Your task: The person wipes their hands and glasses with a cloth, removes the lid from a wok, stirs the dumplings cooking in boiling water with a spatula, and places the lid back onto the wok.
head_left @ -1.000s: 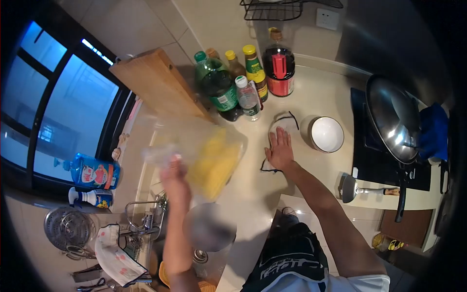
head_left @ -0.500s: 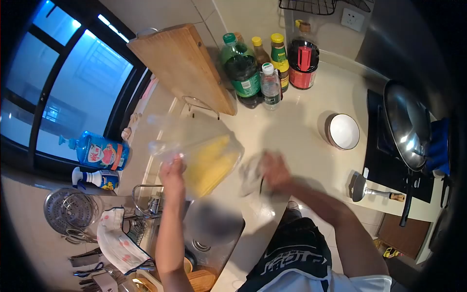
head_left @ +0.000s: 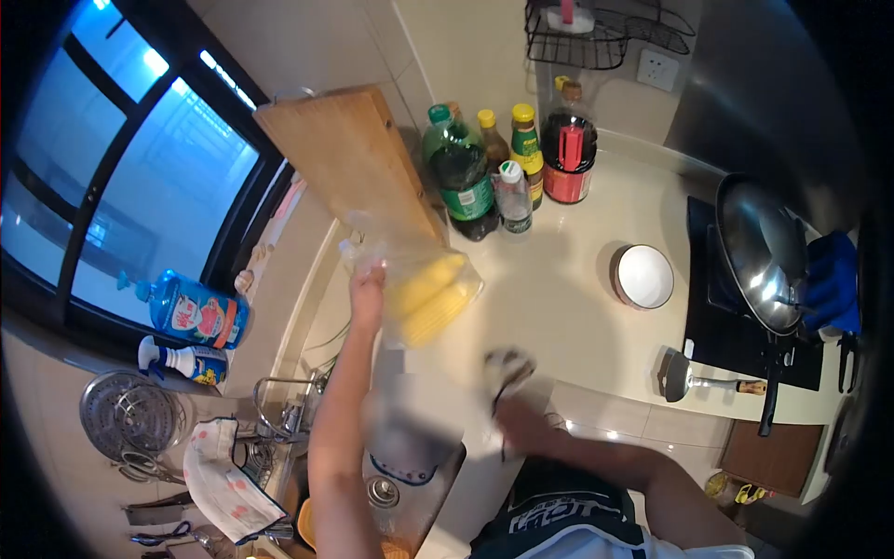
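My left hand (head_left: 369,284) grips the top of a clear plastic bag (head_left: 433,293) with yellow pieces inside, held up over the left part of the counter. My right hand (head_left: 521,421), blurred by motion, is closed on a light cloth with dark edging (head_left: 507,371) at the counter's front edge. Some of its fingers are smeared. A white bowl (head_left: 643,277) with a dark rim stands on the counter to the right, apart from both hands.
Several bottles (head_left: 470,191) stand at the back beside a leaning wooden cutting board (head_left: 358,154). At the right are a ladle (head_left: 678,375), a wok lid (head_left: 764,256) and the stove (head_left: 712,317). The sink (head_left: 424,494) lies at the lower left.
My right hand has swept the cloth from the middle of the counter to its front edge. My left hand has raised the bag a little and moved it slightly away from me.
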{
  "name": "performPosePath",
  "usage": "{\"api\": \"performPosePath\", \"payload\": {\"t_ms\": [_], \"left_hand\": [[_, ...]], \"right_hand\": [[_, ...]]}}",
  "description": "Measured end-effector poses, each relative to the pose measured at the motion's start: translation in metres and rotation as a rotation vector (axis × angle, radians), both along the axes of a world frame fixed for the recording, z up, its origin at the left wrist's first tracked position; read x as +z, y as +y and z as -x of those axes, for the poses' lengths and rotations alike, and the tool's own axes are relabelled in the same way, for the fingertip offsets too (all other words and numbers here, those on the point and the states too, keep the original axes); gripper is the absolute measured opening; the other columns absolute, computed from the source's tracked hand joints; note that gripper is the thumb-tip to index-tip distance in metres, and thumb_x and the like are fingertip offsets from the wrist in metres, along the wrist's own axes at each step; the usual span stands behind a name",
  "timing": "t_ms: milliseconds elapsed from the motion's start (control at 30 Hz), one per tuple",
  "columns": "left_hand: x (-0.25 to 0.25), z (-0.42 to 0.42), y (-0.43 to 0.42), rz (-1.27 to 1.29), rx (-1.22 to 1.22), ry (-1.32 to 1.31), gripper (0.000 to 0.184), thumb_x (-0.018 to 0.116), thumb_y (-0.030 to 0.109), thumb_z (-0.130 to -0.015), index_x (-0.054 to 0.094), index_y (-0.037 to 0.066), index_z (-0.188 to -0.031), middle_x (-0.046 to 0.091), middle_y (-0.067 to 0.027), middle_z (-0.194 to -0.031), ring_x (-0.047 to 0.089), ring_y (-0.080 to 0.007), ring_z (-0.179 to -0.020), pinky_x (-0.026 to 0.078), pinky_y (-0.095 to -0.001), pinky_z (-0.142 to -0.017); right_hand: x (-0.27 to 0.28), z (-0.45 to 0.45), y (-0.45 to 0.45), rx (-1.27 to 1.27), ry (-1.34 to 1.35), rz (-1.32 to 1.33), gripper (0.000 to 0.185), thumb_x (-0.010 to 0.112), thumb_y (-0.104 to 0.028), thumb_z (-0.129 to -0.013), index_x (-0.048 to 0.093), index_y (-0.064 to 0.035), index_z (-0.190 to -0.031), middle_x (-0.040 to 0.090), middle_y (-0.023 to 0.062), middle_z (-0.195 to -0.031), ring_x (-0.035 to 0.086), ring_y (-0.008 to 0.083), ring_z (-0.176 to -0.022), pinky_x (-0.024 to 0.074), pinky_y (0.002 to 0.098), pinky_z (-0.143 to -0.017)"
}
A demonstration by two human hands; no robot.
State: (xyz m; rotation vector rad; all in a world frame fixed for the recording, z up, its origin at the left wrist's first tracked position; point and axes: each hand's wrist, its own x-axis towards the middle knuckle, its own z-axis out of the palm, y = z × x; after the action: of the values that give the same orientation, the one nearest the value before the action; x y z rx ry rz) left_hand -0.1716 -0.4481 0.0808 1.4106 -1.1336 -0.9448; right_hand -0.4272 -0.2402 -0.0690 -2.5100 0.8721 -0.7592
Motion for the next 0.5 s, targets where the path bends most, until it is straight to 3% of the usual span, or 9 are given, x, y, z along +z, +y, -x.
{"api": "performPosePath", "payload": {"t_ms": [67,100,167,200,267,333,400,467,500], "left_hand": [[-0.014,-0.030,-0.012,-0.051,0.002,0.037,0.013,0.048,0.016,-0.085,0.052,0.004,-0.084,0.047,0.0026,-0.071,0.041,-0.0065,-0.063,0.033,-0.0221,-0.059],[-0.018,-0.035,-0.012,-0.121,0.022,0.078,0.019,0.049,0.016,-0.083,0.053,0.001,-0.093,0.053,0.0004,-0.078,0.046,-0.0075,-0.069,0.038,-0.0226,-0.064],[-0.014,-0.036,-0.002,-0.148,0.068,0.048,0.020,0.050,0.019,-0.083,0.054,0.002,-0.091,0.053,-0.0014,-0.078,0.048,-0.0100,-0.072,0.038,-0.0244,-0.066],[-0.009,-0.042,0.002,-0.157,0.121,0.025,0.021,0.050,0.022,-0.082,0.055,0.003,-0.088,0.053,-0.0031,-0.078,0.050,-0.0124,-0.075,0.038,-0.0261,-0.068],[0.005,-0.046,0.019,-0.209,0.120,-0.110,0.027,0.052,0.024,-0.081,0.053,0.002,-0.096,0.053,-0.0056,-0.084,0.050,-0.0146,-0.083,0.039,-0.0281,-0.073],[0.024,-0.038,0.040,-0.243,0.099,-0.234,0.036,0.054,0.027,-0.079,0.050,0.001,-0.104,0.053,-0.0080,-0.090,0.050,-0.0169,-0.091,0.039,-0.0300,-0.078],[0.040,-0.033,0.074,-0.180,0.304,-0.213,0.044,0.056,0.023,-0.079,0.043,0.000,-0.114,0.051,-0.0094,-0.096,0.048,-0.0168,-0.099,0.039,-0.0279,-0.078],[0.021,-0.055,0.114,0.050,0.303,-0.203,0.042,0.057,0.013,-0.078,0.042,-0.001,-0.114,0.051,-0.0087,-0.101,0.049,-0.0191,-0.093,0.038,-0.0294,-0.084],[0.029,-0.052,0.142,0.080,0.256,-0.119,0.037,0.058,0.014,-0.078,0.045,0.000,-0.110,0.051,-0.0063,-0.097,0.049,-0.0148,-0.089,0.039,-0.0259,-0.081]], "right_hand": [[0.011,-0.019,0.028,0.317,-0.221,-0.006,0.019,0.054,-0.019,-0.058,0.054,-0.0055,-0.071,0.050,0.0132,-0.082,0.049,0.0271,-0.088,0.0388,0.0381,-0.077],[0.014,-0.027,0.029,0.305,-0.224,-0.006,0.019,0.054,-0.019,-0.058,0.054,-0.0055,-0.071,0.050,0.0132,-0.082,0.049,0.0271,-0.088,0.0388,0.0381,-0.077],[0.012,-0.045,0.035,0.692,0.196,0.224,0.022,0.055,-0.023,-0.061,0.054,-0.0093,-0.078,0.050,0.0091,-0.093,0.045,0.0234,-0.097,0.0339,0.0400,-0.086],[0.005,-0.052,0.019,0.642,0.044,0.041,0.027,0.055,-0.028,-0.067,0.053,-0.0120,-0.089,0.049,0.0047,-0.101,0.041,0.0215,-0.102,0.0251,0.0457,-0.093],[0.000,-0.066,-0.001,0.616,-0.002,0.143,0.034,0.053,-0.036,-0.072,0.051,-0.0147,-0.098,0.048,0.0028,-0.109,0.040,0.0203,-0.106,0.0195,0.0470,-0.096],[0.012,-0.088,-0.023,0.538,0.103,0.254,0.034,0.049,-0.041,-0.075,0.052,-0.0170,-0.099,0.045,0.0030,-0.116,0.037,0.0201,-0.112,0.0185,0.0431,-0.097],[0.028,-0.119,-0.044,0.533,0.197,0.222,0.035,0.049,-0.042,-0.075,0.052,-0.0177,-0.101,0.042,0.0038,-0.121,0.035,0.0206,-0.115,0.0181,0.0425,-0.098],[0.034,-0.151,-0.060,0.507,0.286,0.200,0.037,0.048,-0.043,-0.076,0.052,-0.0184,-0.102,0.040,0.0046,-0.125,0.033,0.0210,-0.118,0.0177,0.0419,-0.098],[0.027,-0.168,-0.065,0.339,0.228,0.257,0.040,0.049,-0.044,-0.075,0.052,-0.0176,-0.105,0.042,0.0038,-0.121,0.035,0.0211,-0.115,0.0178,0.0426,-0.097]]}}
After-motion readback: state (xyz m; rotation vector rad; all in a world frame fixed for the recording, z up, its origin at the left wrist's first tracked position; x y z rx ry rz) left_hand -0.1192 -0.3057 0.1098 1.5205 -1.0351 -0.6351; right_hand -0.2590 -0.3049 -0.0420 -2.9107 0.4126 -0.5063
